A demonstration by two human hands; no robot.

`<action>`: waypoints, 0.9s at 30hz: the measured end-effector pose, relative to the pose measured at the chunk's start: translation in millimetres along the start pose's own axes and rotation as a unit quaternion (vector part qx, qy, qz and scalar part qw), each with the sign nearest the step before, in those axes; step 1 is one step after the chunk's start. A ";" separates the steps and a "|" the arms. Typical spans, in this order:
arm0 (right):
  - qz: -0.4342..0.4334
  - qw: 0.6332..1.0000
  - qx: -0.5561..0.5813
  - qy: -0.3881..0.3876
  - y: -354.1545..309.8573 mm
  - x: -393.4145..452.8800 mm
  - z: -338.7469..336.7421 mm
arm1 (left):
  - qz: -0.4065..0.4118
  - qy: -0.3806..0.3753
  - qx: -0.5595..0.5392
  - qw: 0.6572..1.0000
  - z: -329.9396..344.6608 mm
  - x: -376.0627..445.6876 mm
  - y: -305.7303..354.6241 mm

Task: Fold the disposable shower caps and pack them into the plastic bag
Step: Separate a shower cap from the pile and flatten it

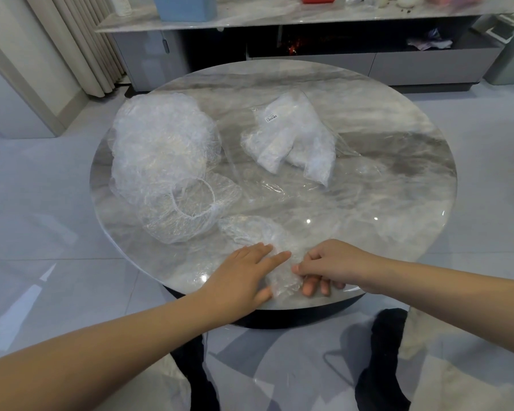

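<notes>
Clear and crinkly, the shower cap (267, 250) lay at the near edge of the round table (398, 185), its long side running away from the hands. The left hand (244, 274) pressed it flat with straight fingers while the right hand (330, 265) pinched its near end. The plastic bag (297, 137) sat farther back, and the cap's edges were hard to see.

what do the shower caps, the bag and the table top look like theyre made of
Shower caps: thin clear plastic film, judging by the crinkles and see-through look, with a white gathered hem, probably elastic.
Plastic bag: smooth clear film with glossy creases and a printed label; white folded caps show through it.
Table: grey veined marble or a marble-look slab, polished, since it mirrors light spots.
</notes>
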State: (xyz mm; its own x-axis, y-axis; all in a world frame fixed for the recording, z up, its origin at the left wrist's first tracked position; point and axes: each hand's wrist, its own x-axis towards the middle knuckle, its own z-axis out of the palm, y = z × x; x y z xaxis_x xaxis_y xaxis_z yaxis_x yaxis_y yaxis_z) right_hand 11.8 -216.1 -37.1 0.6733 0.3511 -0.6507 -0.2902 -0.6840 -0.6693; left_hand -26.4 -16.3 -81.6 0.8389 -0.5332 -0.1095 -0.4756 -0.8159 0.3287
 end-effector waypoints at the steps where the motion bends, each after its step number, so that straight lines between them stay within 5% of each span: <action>1: -0.013 1.000 -0.010 0.011 -0.5 -0.9 0.2 | 0.002 0.006 -0.012 1.000 0.5 -1.4 -0.6; 6: -0.185 0.947 -0.203 0.167 10.7 4.3 -2.3 | 0.040 0.008 -0.062 0.997 6.6 -9.1 -10.6; 10: -0.297 0.917 -0.248 0.095 11.1 9.7 -3.6 | 0.074 0.032 -0.113 0.990 5.9 -13.6 -11.8; 14: -0.258 0.922 -0.287 0.028 20.7 20.7 -1.8 | 0.107 0.086 -0.226 0.965 0.0 -9.4 -6.3; 20: -0.205 0.939 -0.277 0.019 14.2 19.9 -1.2 | -0.193 0.085 -0.368 0.905 -13.5 -5.5 -0.8; 27: -0.144 0.959 -0.211 0.121 9.2 29.9 5.6 | -0.316 0.080 -0.405 0.854 -15.1 15.4 -0.9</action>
State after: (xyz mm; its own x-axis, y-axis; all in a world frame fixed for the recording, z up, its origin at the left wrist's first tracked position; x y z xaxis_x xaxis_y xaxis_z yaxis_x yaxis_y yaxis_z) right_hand 25.5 -208.4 -64.7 0.8370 0.4411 -0.3237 0.1993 -0.7967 -0.5705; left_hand -9.0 -20.4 -69.4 0.9167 0.0466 -0.3970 0.3703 -0.4726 0.7997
